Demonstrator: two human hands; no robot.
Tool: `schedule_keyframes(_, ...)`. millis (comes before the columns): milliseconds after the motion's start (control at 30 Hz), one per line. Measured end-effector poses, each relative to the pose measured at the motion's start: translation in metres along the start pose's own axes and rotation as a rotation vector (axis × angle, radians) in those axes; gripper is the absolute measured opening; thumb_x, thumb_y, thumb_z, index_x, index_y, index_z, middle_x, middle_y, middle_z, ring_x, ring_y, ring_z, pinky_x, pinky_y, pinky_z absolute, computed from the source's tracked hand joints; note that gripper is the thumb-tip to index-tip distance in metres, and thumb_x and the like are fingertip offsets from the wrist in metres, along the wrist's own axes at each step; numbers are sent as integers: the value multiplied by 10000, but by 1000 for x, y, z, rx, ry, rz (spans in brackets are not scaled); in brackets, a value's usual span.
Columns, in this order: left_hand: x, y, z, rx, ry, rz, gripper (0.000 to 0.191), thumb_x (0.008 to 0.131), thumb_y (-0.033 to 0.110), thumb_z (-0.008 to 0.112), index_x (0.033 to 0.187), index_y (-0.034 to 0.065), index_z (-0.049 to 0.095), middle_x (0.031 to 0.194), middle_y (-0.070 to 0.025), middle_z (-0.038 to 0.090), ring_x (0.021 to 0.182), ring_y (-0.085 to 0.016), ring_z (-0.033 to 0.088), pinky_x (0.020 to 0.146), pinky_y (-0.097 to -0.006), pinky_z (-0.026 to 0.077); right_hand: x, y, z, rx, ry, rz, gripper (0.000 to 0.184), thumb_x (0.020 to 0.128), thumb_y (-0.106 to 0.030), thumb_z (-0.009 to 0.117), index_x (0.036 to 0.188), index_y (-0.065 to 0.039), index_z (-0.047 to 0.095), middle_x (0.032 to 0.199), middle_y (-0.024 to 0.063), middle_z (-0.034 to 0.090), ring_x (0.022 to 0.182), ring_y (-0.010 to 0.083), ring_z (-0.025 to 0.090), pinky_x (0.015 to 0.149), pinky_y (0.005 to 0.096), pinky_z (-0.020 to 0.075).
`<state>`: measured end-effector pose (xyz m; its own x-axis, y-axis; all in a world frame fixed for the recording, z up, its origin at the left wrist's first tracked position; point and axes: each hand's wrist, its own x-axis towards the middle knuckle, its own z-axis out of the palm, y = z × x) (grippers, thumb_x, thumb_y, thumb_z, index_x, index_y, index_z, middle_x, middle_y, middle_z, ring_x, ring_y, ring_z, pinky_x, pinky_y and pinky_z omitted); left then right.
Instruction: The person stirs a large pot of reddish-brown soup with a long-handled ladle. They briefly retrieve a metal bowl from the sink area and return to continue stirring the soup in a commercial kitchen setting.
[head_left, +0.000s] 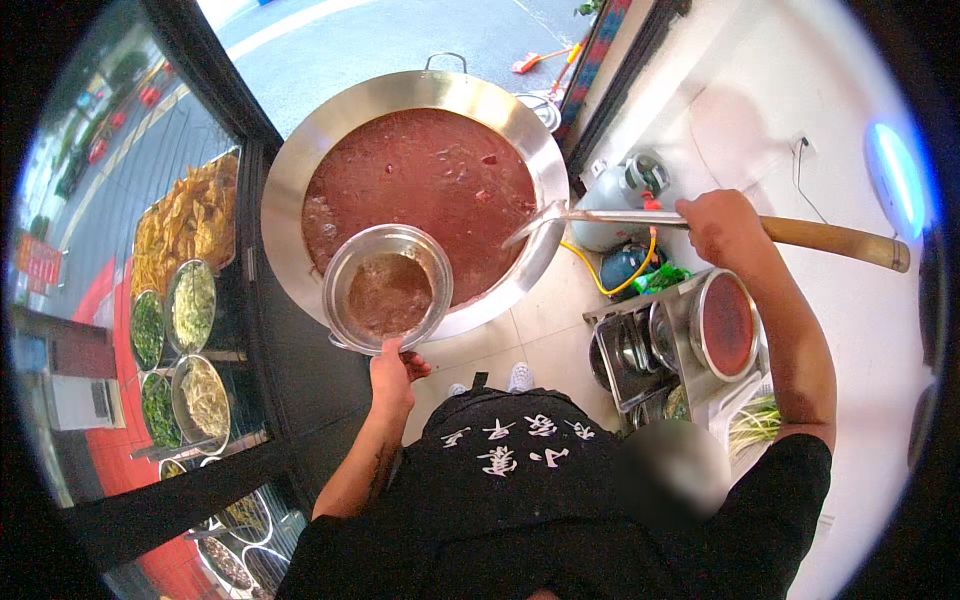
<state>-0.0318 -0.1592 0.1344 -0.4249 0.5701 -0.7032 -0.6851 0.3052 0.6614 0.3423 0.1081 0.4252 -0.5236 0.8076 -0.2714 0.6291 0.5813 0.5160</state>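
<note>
My left hand (394, 375) grips the near rim of a round stainless steel pot (442, 292), tilting it slightly over the front edge of a large cauldron. Brown liquid (390, 292) stands inside the pot. The cauldron (289, 202) has a wide steel rim and holds reddish-brown broth (405, 172) with a few darker pieces afloat. In my right hand (720, 225) is a long ladle, held where its metal shaft (622, 217) meets the bamboo-like handle (832, 246). The ladle's head (536, 221) is at the cauldron's right inner edge, partly over the broth.
A grey gas cylinder (611, 214) with a yellow hose (600, 281) stands right of the cauldron. Below it, a steel rack (675, 360) bears a pot of red liquid (727, 322). Beyond the glass at left are fried food (191, 217) and several bowls of vegetables (193, 307).
</note>
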Motion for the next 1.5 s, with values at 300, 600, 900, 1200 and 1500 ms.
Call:
schedule_keyframes(300, -14, 7, 1, 31, 7, -2, 326, 1002, 290, 515, 905, 1, 630, 668, -71, 593, 548, -232, 609, 560, -399, 561, -23, -41, 22, 13, -67, -28, 160, 909, -130, 653, 1063, -87, 658, 828, 135, 717, 799, 350, 739, 678, 481, 581)
schedule_keyframes(600, -17, -2, 3, -26, 24, -52, 293, 999, 280, 518, 906, 19, 611, 681, -73, 586, 558, -236, 599, 567, -408, 558, -30, -80, 45, 189, 26, -108, 128, 951, -144, 589, 1013, -48, 647, 788, 149, 703, 743, 360, 726, 631, 494, 572)
schedule_keyframes(900, -16, -7, -6, -32, 18, -48, 277, 997, 268, 518, 909, 21, 605, 682, -72, 581, 555, -232, 592, 554, -413, 558, -19, -137, 84, 324, 0, -108, 114, 921, -124, 610, 973, -31, 652, 795, 164, 730, 758, 362, 743, 633, 494, 581)
schedule_keyframes(1200, -13, -5, -11, -22, 24, -60, 281, 1000, 281, 523, 897, 33, 603, 668, -71, 585, 559, -244, 603, 555, -421, 553, 11, -194, 129, 420, -59, -27, 165, 971, -158, 555, 1020, -26, 642, 854, 190, 755, 792, 365, 759, 675, 501, 595)
schedule_keyframes(1500, -8, -7, -16, -16, 2, -56, 276, 1004, 285, 524, 908, 36, 596, 672, -71, 581, 562, -250, 600, 566, -428, 546, 49, -242, 162, 536, -39, -3, 188, 966, -142, 551, 1062, 6, 614, 853, 211, 755, 798, 370, 761, 686, 503, 600)
